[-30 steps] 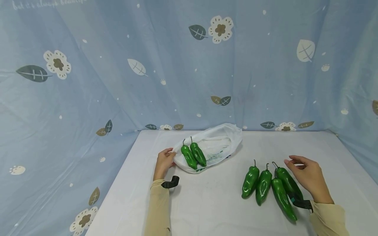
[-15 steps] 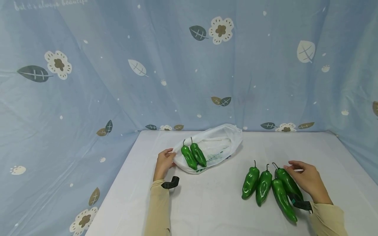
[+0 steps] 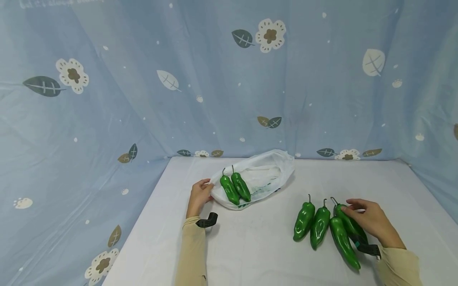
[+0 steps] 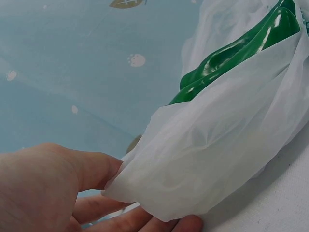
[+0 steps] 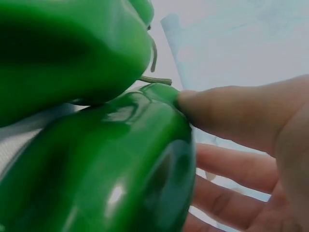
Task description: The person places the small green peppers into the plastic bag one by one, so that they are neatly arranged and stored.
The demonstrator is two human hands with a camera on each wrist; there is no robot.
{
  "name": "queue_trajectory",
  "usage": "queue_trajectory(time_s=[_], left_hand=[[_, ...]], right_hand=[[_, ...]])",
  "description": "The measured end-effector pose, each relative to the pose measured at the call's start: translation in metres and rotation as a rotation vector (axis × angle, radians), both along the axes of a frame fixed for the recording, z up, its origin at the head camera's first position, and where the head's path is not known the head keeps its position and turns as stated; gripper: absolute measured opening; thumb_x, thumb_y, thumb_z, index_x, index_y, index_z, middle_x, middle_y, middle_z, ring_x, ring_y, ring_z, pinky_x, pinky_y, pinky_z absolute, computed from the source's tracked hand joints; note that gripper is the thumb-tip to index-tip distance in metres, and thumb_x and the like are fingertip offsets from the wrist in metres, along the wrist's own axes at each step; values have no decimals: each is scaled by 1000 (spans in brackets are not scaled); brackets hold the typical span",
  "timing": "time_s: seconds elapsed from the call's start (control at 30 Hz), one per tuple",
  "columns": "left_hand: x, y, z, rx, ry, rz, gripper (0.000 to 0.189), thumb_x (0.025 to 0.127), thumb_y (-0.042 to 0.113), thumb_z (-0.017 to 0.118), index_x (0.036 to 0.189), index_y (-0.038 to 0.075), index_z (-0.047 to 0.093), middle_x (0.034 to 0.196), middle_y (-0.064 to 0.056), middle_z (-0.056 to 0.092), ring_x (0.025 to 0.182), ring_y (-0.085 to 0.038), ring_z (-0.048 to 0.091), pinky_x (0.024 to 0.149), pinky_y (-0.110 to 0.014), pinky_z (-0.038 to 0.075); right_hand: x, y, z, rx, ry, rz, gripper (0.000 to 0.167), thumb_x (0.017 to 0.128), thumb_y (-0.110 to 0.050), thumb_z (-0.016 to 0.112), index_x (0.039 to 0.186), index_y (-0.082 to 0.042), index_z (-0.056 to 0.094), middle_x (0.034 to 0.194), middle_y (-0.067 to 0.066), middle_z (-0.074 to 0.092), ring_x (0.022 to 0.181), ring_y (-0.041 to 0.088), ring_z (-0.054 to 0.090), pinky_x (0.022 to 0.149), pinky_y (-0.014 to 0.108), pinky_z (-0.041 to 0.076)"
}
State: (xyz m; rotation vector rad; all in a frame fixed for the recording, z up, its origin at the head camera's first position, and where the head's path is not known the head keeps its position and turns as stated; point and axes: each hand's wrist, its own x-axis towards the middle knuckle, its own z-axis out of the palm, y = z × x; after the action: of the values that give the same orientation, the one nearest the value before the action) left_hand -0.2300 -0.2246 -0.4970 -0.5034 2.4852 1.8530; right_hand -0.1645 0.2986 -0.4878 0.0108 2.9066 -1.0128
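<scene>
My left hand point(image 3: 199, 197) pinches the left edge of a white plastic bag point(image 3: 264, 182) between thumb and fingers. Two green peppers point(image 3: 241, 186) lie side by side in the bag's mouth, stems pointing away. In the left wrist view the thin bag point(image 4: 207, 159) partly hides them. On the right, my right hand point(image 3: 370, 218) is at the rightmost of a group of green peppers. Its thumb touches that pepper point(image 5: 125, 164) near the stem, while the other fingers extend along the far side.
Several more loose green peppers, among them a left one point(image 3: 304, 221), a middle one point(image 3: 320, 227) and a front one point(image 3: 343, 242), lie on the white table point(image 3: 257, 246). A blue patterned cloth point(image 3: 222, 79) hangs behind and at the sides.
My right hand has come down and slightly left, so its thumb now meets the rightmost pepper. The left hand, the bag and the peppers have stayed in place.
</scene>
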Motion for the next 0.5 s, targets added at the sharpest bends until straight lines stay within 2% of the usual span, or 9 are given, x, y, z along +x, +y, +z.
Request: queue_trajectory(time_s=[0.3,0.5], left_hand=[[-1,0,-1,-5,-1,5,45,103,23,60,144,5,58,137,-23,65,116,-33,68,78,-30,63],[-1,0,0,-8,-2,6,45,103,23,59,144,4,58,137,-24,64,116,-34,68,78,-31,63]], right_hand=[[-2,3,-1,7,-76,44,65,102,-41,62,135,14,56,123,40,61,108,54,64,77,51,61],[-2,4,4,5,-117,94,65,102,-38,64,137,16,53,124,41,59,106,54,65,78,51,61]])
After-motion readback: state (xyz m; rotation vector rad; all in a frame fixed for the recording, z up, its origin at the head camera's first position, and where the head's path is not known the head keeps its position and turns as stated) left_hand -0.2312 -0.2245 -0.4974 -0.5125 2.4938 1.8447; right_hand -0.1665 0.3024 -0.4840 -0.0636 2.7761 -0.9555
